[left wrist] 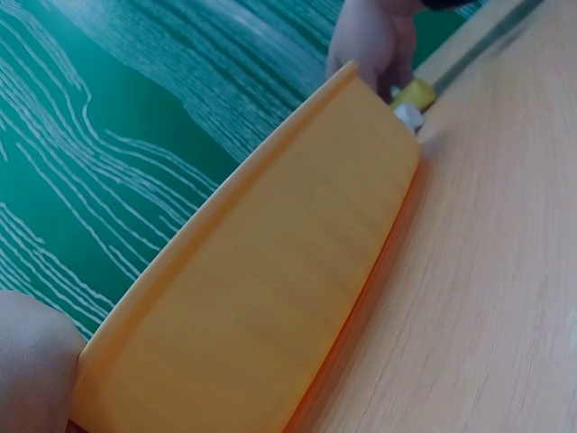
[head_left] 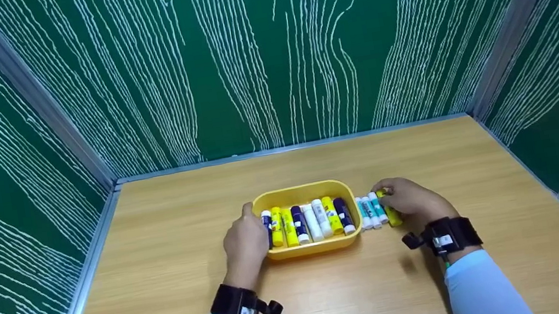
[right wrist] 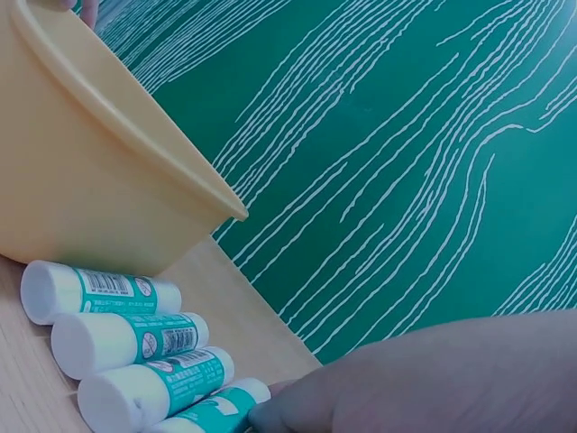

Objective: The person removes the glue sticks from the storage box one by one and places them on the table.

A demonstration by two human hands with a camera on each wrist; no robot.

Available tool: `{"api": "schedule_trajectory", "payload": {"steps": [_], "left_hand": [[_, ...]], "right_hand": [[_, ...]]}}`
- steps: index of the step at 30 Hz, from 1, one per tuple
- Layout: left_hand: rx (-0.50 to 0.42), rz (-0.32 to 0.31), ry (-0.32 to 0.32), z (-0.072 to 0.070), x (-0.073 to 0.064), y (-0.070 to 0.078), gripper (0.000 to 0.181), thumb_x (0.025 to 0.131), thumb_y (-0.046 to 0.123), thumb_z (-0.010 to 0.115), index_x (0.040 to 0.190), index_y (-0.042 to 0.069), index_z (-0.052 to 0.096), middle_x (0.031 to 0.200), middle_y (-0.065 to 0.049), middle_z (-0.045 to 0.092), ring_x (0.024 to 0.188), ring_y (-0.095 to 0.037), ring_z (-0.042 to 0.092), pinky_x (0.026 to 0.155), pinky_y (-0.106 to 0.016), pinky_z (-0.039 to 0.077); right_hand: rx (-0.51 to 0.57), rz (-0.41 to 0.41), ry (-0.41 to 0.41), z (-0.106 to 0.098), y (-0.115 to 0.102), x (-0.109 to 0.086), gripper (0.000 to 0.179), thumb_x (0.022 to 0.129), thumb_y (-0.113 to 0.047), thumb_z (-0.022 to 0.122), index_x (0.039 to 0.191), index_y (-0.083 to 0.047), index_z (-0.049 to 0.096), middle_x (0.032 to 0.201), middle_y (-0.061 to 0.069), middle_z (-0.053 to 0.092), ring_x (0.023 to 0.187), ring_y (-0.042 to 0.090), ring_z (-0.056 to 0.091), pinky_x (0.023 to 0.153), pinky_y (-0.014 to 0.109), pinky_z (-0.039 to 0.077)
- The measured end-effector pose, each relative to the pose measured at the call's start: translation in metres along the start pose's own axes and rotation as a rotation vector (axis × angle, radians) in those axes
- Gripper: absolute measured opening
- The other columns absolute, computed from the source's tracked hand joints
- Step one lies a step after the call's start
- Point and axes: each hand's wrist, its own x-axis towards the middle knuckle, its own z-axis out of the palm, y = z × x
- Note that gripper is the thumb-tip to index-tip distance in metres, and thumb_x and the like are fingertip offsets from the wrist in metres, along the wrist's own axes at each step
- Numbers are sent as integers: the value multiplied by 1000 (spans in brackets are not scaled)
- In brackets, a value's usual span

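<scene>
The yellow bin (head_left: 314, 249) sits on the wooden table (head_left: 334, 298), its long side running left to right, and holds eight glue sticks in one row: three dark blue sticks (head_left: 299, 225), three yellow sticks (head_left: 289, 227) and two white sticks (head_left: 312, 223). They lie side by side, long axes running across the bin from its far wall toward its near wall, some slightly slanted. The white ends of the two dark blue ones at the middle and right of the row point toward the bin's near wall.

Just beside the bin's right end lie four white-and-teal glue sticks (right wrist: 167, 338), close together, roughly parallel to those inside, their white ends facing the person. To their right, farthest from the bin, is a single yellow glue stick (head_left: 393, 216), its near end angled a little away from the bin.

The right hand (head_left: 413, 200) pinches this yellow stick, fingers bent over its far part, the gap between them no wider than the stick. The left hand (head_left: 245, 237) grips the bin's left end with fingers curled at the rim; how tightly, I cannot tell.
</scene>
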Motion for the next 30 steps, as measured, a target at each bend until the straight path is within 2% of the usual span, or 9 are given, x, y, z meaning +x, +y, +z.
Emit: {"api": "schedule_trajectory", "payload": {"steps": [2, 6, 10, 13, 20, 26, 30], "left_hand": [[-1, -3, -5, 0, 0, 0, 49, 121, 26, 46, 167, 10, 53, 97, -17, 82, 77, -26, 74, 69, -48, 63], [4, -6, -12, 1, 1, -1, 49, 121, 26, 46, 167, 10, 52, 95, -15, 81, 73, -24, 72, 66, -45, 62], [9, -5, -14, 1, 1, -1, 49, 121, 26, 47, 167, 10, 52, 92, -14, 80, 72, -24, 71, 64, -44, 61], [11, -3, -15, 0, 1, -1, 49, 121, 26, 47, 167, 10, 52, 92, -15, 79, 71, -24, 71, 64, -44, 60], [10, -26, -35, 1, 3, -1, 51, 122, 28, 47, 169, 11, 50, 99, -15, 82, 75, -23, 72, 67, -43, 62], [16, 6, -6, 2, 1, -2, 49, 121, 28, 49, 166, 8, 53, 92, -16, 81, 71, -25, 72, 62, -45, 61], [14, 3, -12, 1, 1, -2, 49, 121, 28, 48, 166, 8, 53, 95, -16, 82, 73, -25, 73, 63, -45, 61]], "right_hand": [[12, 10, 2, 0, 0, 0, 39, 118, -17, 52, 154, -11, 65, 135, 19, 65, 101, 30, 64, 82, 35, 52], [23, 17, 9, -1, 1, 1, 44, 118, -18, 54, 160, -11, 60, 144, 23, 62, 105, 32, 65, 86, 38, 55], [-17, 6, 54, -2, 2, 4, 53, 117, -24, 58, 168, -9, 51, 158, 32, 56, 117, 36, 65, 98, 45, 57], [-39, 3, 81, -2, 2, 6, 55, 117, -27, 60, 168, -8, 50, 162, 34, 55, 124, 38, 64, 106, 49, 56], [-48, -26, 85, -3, 3, 6, 56, 116, -28, 65, 165, -5, 54, 154, 34, 60, 118, 35, 68, 98, 42, 60], [-24, -37, 85, -6, 5, 6, 61, 115, -30, 64, 167, -1, 50, 155, 34, 61, 109, 30, 70, 89, 35, 61], [-17, -13, 95, -7, 5, 6, 62, 115, -32, 64, 168, -2, 49, 154, 32, 61, 107, 30, 70, 86, 33, 61]]}}
